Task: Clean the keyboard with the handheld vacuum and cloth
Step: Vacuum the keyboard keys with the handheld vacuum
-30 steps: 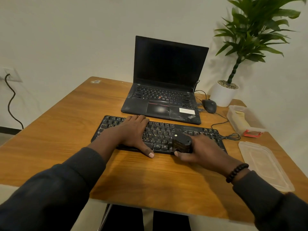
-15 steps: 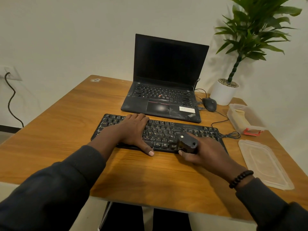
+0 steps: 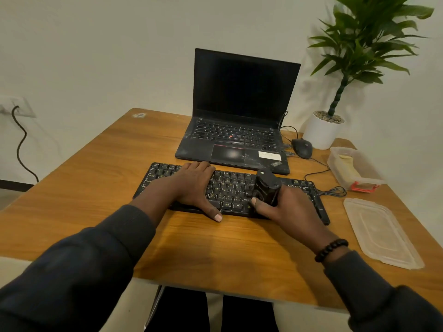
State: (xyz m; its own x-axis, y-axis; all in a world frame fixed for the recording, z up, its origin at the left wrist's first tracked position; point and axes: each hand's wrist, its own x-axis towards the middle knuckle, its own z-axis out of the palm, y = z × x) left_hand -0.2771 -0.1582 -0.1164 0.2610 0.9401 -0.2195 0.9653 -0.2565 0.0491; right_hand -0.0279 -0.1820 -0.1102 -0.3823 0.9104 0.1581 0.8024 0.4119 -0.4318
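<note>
Right hand [image 3: 286, 209] grips the handheld vacuum [image 3: 266, 186], nozzle down on the keyboard [image 3: 230, 188] lying mid-counter [image 3: 191, 248]; left hand [image 3: 195, 185], at 9 o'clock of it, rests flat, fingers straight. Best practice: brace firmly, sweep slowly row by row. Laptop [image 3: 239, 116] at 12 o'clock.

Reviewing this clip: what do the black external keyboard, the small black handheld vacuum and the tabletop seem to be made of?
Black external keyboard: looks like matte plastic, with separate moulded keycaps and printed legends.
Small black handheld vacuum, gripped by the right hand: probably hard plastic, smooth with a dull sheen.
Tabletop: wood-grain surface with a soft satin glare; solid wood or laminate cannot be told.
</note>
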